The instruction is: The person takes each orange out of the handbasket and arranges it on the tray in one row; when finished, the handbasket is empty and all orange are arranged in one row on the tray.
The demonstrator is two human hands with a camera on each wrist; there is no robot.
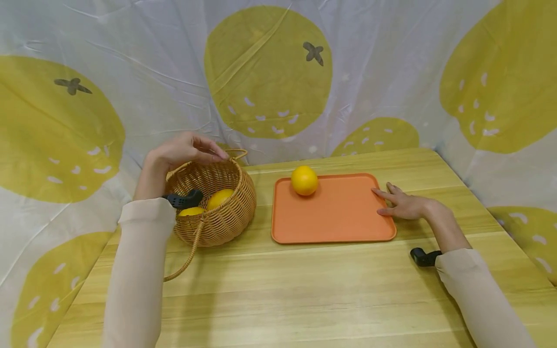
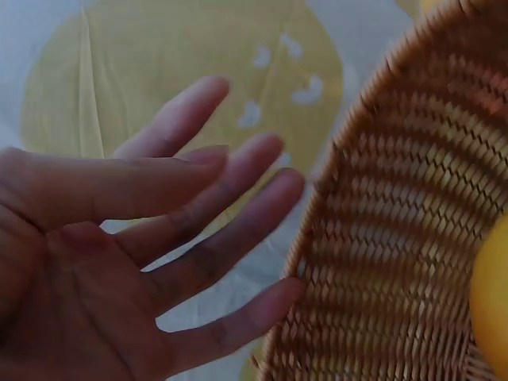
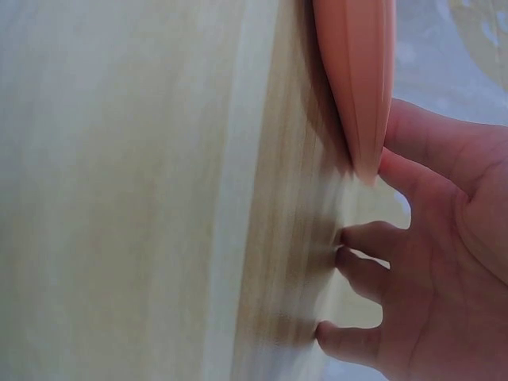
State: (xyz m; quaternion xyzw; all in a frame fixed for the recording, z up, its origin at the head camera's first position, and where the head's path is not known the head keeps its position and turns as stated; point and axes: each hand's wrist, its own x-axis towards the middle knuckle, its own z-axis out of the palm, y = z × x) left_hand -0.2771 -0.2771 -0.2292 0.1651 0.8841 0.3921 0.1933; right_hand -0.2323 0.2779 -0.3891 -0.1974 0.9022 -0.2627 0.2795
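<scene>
My left hand (image 1: 187, 149) is raised at the back of the wicker basket (image 1: 232, 217), its fingers loosely bent and holding nothing. In the left wrist view the fingers spread beside the basket's rim. Inside the basket lie an orange (image 1: 219, 197) and another one (image 1: 190, 211), partly hidden by the rim. A single orange (image 1: 304, 181) sits at the back left of the orange tray (image 1: 335, 212). At the tray's right edge, my right hand (image 1: 409, 205) rests with thumb and a finger touching the rim; in the right wrist view other straight fingertips touch the table.
The basket's handle loop (image 1: 191, 256) hangs down toward the table (image 1: 278, 295) at the front. A fruit-printed cloth (image 1: 374, 63) hangs behind and beside the table. Black wrist cameras are strapped to both sleeves, the right one (image 1: 424, 257) low over the table.
</scene>
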